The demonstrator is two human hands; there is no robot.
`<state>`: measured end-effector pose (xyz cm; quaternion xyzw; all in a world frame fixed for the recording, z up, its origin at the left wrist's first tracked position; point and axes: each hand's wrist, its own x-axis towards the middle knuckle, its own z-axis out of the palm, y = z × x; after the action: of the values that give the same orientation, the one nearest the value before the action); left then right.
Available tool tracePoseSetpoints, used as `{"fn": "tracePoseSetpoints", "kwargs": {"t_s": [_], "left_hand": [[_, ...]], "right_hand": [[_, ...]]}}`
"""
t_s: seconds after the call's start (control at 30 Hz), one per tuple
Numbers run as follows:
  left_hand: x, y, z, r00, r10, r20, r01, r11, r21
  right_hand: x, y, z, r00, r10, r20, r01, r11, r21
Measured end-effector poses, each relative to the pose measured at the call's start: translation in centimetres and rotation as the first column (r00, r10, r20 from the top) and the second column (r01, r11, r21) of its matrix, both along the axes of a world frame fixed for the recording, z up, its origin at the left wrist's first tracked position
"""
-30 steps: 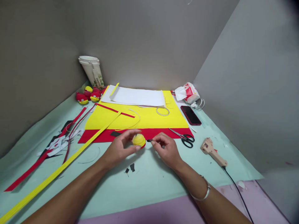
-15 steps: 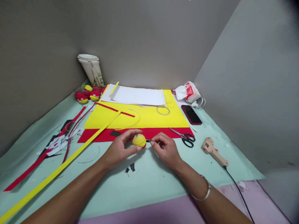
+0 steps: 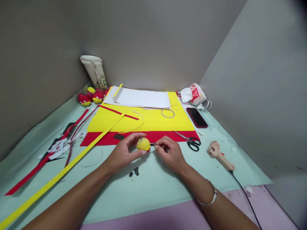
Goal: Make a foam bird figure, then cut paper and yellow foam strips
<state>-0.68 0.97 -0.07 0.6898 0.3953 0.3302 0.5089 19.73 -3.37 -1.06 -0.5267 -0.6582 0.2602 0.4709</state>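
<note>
Between thumb and fingers, my left hand (image 3: 126, 148) grips a small rounded yellow-and-red piece (image 3: 143, 144) that looks coiled from thin strips, its yellow dome facing up and red showing at the lower right. A tiny dark mark sits on top of the dome. My right hand (image 3: 169, 151) pinches a small thin black piece (image 3: 153, 144), whose end meets the right side of the dome. I cannot make out exactly what the black piece is. Small black scraps (image 3: 136, 171) lie on the table just below my hands.
Scissors (image 3: 189, 140) lie right of my hands, with a glue gun (image 3: 220, 155) and phone (image 3: 197, 117) beyond. A long yellow strip (image 3: 64, 171) crosses the left side. Behind are yellow sheets (image 3: 153, 123), white paper (image 3: 144, 97) and red-yellow figures (image 3: 83, 99).
Both hands hold nearly the same pose, with the black piece still against the dome. The whole view has shifted very slightly.
</note>
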Motion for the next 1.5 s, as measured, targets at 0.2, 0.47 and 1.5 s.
{"fn": "tracePoseSetpoints", "kwargs": {"t_s": [0.2, 0.47, 1.5], "left_hand": [[0.10, -0.08, -0.01, 1.000, 0.013, -0.019, -0.013, 1.000, -0.002], [0.15, -0.07, -0.12, 1.000, 0.021, -0.022, -0.021, 1.000, -0.012], [0.84, -0.38, 0.34, 0.995, 0.054, -0.079, -0.057, 0.998, -0.034]], "right_hand": [[0.01, 0.06, -0.03, 1.000, -0.004, 0.008, 0.004, 1.000, -0.018], [0.24, 0.18, -0.27, 1.000, -0.004, 0.006, 0.004, 0.998, -0.058], [0.05, 0.29, -0.48, 0.998, -0.017, 0.066, 0.021, 0.998, -0.054]]}}
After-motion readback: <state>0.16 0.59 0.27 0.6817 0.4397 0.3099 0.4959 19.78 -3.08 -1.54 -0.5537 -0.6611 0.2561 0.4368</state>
